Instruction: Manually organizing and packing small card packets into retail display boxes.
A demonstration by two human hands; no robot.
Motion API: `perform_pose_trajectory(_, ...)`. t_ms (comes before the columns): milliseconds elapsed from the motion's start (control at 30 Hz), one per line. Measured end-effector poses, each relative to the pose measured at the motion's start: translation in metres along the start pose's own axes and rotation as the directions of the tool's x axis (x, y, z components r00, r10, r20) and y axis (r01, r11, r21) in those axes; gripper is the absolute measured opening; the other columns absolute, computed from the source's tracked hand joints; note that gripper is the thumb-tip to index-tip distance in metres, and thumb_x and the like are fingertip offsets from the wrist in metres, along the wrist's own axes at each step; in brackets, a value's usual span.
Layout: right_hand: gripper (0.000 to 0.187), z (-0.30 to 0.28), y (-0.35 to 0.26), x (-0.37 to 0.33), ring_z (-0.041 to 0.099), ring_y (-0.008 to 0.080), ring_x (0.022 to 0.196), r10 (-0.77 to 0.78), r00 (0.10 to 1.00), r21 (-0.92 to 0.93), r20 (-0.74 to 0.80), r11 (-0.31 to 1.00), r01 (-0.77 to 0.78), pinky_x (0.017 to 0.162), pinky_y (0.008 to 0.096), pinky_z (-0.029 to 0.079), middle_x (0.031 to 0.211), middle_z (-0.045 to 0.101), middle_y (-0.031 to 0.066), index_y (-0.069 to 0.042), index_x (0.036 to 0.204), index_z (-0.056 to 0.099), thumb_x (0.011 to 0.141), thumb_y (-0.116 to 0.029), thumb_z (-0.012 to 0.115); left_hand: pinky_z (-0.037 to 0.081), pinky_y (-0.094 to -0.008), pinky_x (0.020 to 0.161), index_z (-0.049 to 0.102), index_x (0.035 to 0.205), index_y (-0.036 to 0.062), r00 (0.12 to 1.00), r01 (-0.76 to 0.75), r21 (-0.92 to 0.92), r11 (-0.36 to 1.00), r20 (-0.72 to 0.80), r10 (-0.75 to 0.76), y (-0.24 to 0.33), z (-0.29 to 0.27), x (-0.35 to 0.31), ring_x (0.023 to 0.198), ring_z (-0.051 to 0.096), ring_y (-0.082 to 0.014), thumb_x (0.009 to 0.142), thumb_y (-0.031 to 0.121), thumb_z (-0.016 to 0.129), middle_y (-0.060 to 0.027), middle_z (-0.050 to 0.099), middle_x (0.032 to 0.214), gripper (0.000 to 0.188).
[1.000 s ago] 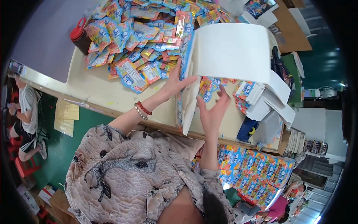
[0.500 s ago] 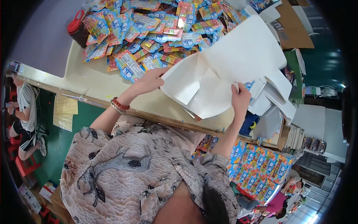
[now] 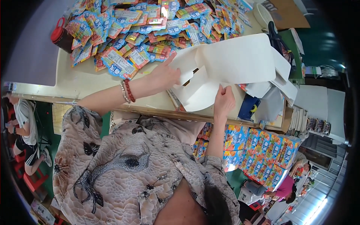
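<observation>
A white cardboard box, partly folded, stands over the table edge side with its long lid flap raised toward the right. Dark gaps show between its folded inner panels. My left hand lies against the box's left side, index finger stretched out, holding nothing. At the near right side, my right hand pinches the box's edge between thumb and fingers. Just beyond my left hand lies a heap of colourful blister-card packs, blue, red and yellow.
A red-lidded dark jar stands left of the heap. White flat cartons and a blue tape dispenser are at the right. Stacked colourful boxes stand below the table. A seated person is at left; others are at lower right.
My left hand has shifted from gripping the box's left edge to lying against its side with fingers extended. The box's lid flap has tipped lower, and its inner panels have moved, showing gaps.
</observation>
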State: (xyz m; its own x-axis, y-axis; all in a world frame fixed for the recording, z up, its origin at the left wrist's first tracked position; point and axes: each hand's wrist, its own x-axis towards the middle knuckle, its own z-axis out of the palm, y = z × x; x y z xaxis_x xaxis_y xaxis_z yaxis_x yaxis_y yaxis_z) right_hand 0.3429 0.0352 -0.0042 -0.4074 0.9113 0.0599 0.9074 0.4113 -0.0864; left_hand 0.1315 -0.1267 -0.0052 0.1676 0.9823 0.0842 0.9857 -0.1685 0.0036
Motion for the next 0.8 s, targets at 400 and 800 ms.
perform_pose_trajectory(400,0.039,0.003,-0.040,0.042,0.053,0.0278,0.105,-0.902,0.430,0.113,0.039,0.432,0.895,0.088,0.0386,0.045,0.115,0.053,0.0071,-0.010,0.114,0.053,0.076,-0.004,0.064,0.044,-0.0469,0.093,0.050,0.110,-0.0123,0.893,0.444,-0.329,0.833,0.242,-0.380,0.010,0.022,0.041,0.075,0.068,-0.0310,0.077,0.046,0.071,-0.0152,0.067,0.075,0.070)
perform_pose_trajectory(800,0.013,0.003,-0.035,0.054,0.057,0.0324,0.079,-0.885,0.462,0.327,0.051,0.452,0.830,0.070,0.0438,0.046,0.081,0.054,0.0100,-0.006,0.086,0.052,0.080,-0.007,0.063,0.054,-0.0419,0.064,0.053,0.106,-0.0051,0.954,0.267,-0.280,0.922,0.213,-0.212,-0.007,0.015,0.023,0.071,0.068,-0.0324,0.075,0.041,0.070,-0.0181,0.066,0.078,0.058)
